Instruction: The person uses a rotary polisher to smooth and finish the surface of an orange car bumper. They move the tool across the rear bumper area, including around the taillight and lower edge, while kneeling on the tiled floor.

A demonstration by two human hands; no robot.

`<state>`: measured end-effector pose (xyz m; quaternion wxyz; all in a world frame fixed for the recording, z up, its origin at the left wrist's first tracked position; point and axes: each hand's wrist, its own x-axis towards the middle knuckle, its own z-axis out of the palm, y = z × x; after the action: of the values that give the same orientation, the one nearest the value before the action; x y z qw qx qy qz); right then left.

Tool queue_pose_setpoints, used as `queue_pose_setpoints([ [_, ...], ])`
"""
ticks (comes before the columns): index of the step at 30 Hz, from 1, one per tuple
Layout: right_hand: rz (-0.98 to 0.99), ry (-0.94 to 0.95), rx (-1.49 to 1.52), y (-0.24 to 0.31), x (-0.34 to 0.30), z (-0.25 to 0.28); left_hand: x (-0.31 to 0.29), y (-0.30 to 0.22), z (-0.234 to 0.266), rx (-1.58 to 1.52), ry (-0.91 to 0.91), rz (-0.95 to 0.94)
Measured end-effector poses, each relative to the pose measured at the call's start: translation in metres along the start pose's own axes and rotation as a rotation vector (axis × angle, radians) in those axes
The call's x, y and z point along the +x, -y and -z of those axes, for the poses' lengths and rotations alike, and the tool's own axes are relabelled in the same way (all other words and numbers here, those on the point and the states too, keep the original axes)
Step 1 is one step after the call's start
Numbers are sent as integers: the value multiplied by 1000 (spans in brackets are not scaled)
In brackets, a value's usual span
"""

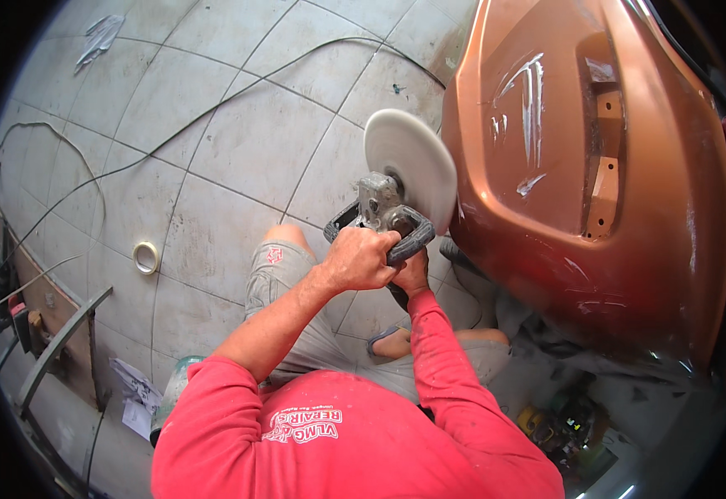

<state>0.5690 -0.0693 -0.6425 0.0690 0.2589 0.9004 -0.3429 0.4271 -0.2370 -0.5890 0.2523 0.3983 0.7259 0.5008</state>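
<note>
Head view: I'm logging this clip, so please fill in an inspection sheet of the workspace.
Surface: tiled floor, smudged.
Job's things: polisher with a pale round pad beside the copper-orange vehicle panel; contact cannot be told. Whitish smears on the panel.
Clutter: tape roll, crumpled whitish sheet, loose papers.
Hands: left hand closed on the polisher's looped handle; right hand at its body, partly hidden.
Cables: dark cable across the tiles; its connection is unclear.
Surroundings: curved metal strip at left; yellow-and-black object at lower right.
</note>
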Motion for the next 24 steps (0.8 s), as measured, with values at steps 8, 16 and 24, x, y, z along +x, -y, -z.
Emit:
queue_pose_setpoints([
  [8, 70, -121, 99, 37, 115, 6, 79, 8, 77, 65, -73, 33],
  [16, -2, -81, 143, 70, 106, 33, 83, -6, 91, -83, 52, 75],
  [24, -28, 57, -10, 38, -28, 67, -17, -56, 3, -186, 152, 46],
])
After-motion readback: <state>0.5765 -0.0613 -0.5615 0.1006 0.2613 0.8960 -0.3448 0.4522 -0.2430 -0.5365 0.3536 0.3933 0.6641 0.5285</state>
